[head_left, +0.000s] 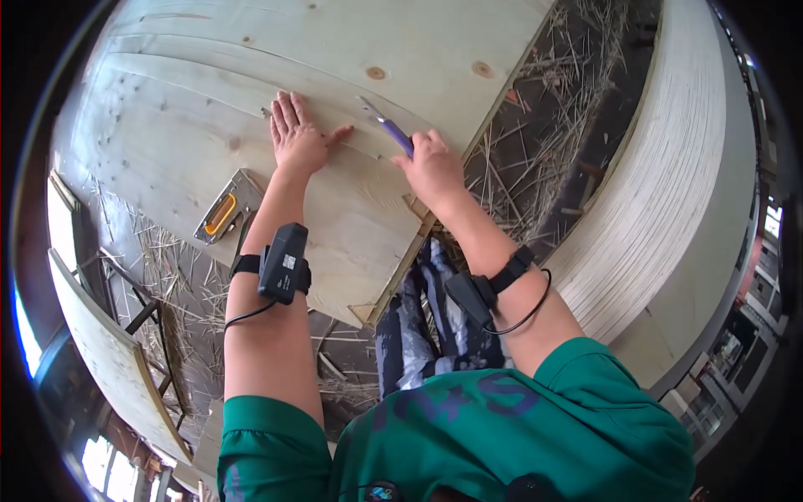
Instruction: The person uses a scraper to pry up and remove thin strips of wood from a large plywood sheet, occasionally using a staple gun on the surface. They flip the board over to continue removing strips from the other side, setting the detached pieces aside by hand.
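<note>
My left hand [299, 142] lies flat on a pale wood veneer sheet [167, 134], its fingers stretched out and spread. To its right, my right hand [433, 169] is closed round the purple handle of a utility knife [396, 136]. The knife's metal tip points up and left, over the sheet. Between the hands, a seam between two veneer pieces runs across the sheet. Left of my left forearm, a staple gun [224, 212] with a yellow-orange grip rests on the sheet. Whether the blade touches the wood I cannot tell.
A tall curved stack of veneer sheets [669, 167] stands on the right. Thin wood scraps [535, 142] litter the dark floor between it and the work sheet, and more lie at lower left. Another board [109, 351] leans at the far left.
</note>
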Demonstrator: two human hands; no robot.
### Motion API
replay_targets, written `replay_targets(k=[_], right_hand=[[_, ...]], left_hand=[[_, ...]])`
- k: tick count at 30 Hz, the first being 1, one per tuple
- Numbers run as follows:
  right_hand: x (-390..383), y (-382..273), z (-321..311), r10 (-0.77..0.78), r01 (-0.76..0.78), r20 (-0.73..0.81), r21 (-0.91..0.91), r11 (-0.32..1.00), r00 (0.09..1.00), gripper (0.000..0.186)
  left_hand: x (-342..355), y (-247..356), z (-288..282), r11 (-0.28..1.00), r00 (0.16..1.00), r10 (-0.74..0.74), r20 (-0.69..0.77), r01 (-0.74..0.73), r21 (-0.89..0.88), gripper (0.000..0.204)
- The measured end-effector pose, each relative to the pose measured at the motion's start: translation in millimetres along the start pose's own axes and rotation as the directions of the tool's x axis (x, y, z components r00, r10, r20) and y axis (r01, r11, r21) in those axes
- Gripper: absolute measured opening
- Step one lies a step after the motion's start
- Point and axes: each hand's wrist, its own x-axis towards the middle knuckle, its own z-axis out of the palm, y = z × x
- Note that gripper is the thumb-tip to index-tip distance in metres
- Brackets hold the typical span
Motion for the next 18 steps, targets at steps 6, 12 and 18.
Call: replay_targets(k=[6,12,18], right_hand=[[-19.2,-11.0,9.5,0.228,-0.233,0.148,0.019,0.972,0.962,0.036],[-71.6,-62.4,28.1,0.302,-0.363,0.204,0.471,0.804,0.931,0.033],[-317.7,-62.7,51.4,0.269,-0.459,0.459,0.377,0.804,0.847,0.031]], left_hand=[[-15.3,-0.7,19.4,1.000,1.000,0.011,-0.020,-0.011,0.000,0.129],[-30.6,-50.4,17.7,1.000,0.996,-0.013,-0.089,0.014,0.021,0.124],[-170.6,-180.6,12.7,0.884,0.800,0.433,-0.415,-0.467,0.021,0.085]])
